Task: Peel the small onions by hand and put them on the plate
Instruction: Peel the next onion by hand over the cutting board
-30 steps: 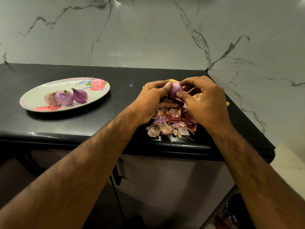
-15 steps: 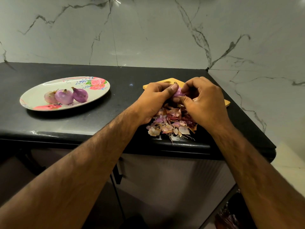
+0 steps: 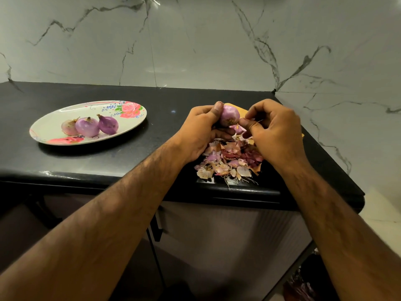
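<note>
Head view: we judge peeling underway. Our left hand (image 3: 200,129) grips the onion (image 3: 229,115) above the peel pile (image 3: 230,157); our right hand (image 3: 275,131) pinches skin at its root. Next, strip it clean, then carry it to the plate (image 3: 50,127).

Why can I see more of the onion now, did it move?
Yes. The onion turned in the left hand, root end toward us, above the peel pile.
</note>
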